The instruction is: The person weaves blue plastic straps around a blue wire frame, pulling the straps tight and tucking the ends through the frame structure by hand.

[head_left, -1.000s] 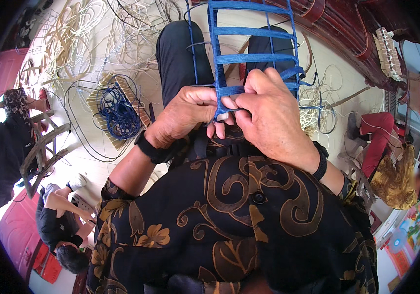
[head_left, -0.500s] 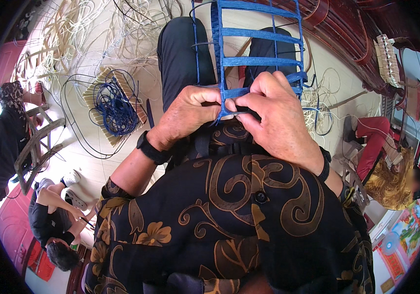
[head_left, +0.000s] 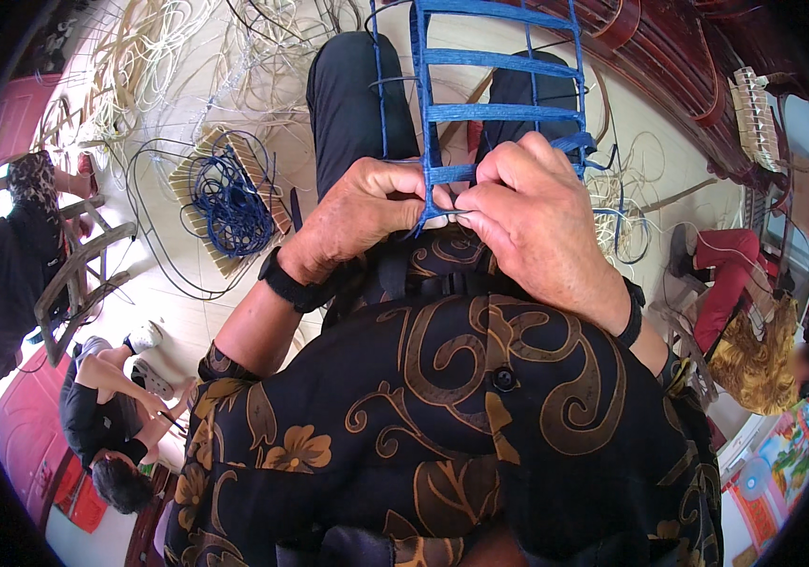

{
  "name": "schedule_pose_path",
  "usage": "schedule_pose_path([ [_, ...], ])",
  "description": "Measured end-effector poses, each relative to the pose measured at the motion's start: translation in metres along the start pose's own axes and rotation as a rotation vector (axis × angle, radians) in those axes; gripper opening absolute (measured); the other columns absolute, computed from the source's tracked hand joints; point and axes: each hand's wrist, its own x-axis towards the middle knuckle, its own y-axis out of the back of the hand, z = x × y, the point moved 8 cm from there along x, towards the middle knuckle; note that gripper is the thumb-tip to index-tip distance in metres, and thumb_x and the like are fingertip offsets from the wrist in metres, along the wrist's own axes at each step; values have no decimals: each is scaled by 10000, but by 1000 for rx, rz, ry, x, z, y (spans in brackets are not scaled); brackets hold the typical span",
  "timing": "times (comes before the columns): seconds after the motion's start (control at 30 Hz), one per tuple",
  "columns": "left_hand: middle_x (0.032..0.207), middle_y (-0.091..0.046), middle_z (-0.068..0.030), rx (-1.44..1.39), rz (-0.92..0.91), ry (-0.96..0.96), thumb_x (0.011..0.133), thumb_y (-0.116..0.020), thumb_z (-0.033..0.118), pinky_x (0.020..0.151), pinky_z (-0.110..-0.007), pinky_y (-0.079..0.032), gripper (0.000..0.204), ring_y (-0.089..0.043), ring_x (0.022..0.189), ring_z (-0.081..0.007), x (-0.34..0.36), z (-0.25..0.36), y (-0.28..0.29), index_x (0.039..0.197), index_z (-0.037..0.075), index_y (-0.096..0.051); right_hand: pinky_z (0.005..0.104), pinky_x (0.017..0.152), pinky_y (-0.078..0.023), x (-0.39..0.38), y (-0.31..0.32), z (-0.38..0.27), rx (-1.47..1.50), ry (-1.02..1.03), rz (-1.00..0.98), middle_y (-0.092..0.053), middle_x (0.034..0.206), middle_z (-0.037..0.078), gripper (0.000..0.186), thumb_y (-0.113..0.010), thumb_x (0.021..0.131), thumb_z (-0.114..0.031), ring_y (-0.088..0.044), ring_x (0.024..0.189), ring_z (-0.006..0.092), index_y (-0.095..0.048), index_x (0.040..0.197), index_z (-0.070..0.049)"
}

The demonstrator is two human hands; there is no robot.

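A blue strip-wrapped frame (head_left: pixel 503 112) with several crossbars lies over my knees, its near end close to my waist. My left hand (head_left: pixel 362 210) pinches the frame's near left corner between thumb and fingers. Beside it, my right hand (head_left: pixel 532 203) is closed in a pinch on a thin dark strand (head_left: pixel 452 213) that runs to that same corner. The fingertips of both hands almost meet there, and part of the nearest crossbar is hidden behind my right hand.
On the floor at left, a slatted tray (head_left: pixel 198 210) holds a tangle of blue strips (head_left: pixel 234 210). Pale loose strips (head_left: pixel 130 66) spread at the far left. Dark red carved furniture (head_left: pixel 650 57) stands far right. People sit at left (head_left: pixel 107 406) and right (head_left: pixel 730 283), near wooden stools.
My right fingers have drawn closer together near the corner, and the dark strand now looks thinner between them. My left hand keeps its hold. The view has shifted slightly.
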Motion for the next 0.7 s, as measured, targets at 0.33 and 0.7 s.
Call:
schedule_pose_path([
  [0.33, 990, -649, -35, 156, 68, -87, 873, -681, 14, 818, -237, -460, 93, -578, 913, -96, 9, 14, -7, 952, -23, -714, 366, 690, -464, -8, 8, 22, 124, -66, 155, -565, 834, 60, 133, -747, 739, -67, -556, 809, 256, -650, 830, -56],
  [0.7, 946, -601, -24, 218, 23, -222, 865, -638, -30, 817, -259, -428, 62, -534, 902, -124, 9, 32, -18, 907, -12, -680, 355, 665, -450, -6, 21, 23, 200, -58, 69, -555, 823, 78, 131, -739, 751, -51, -542, 780, 254, -652, 849, -39],
])
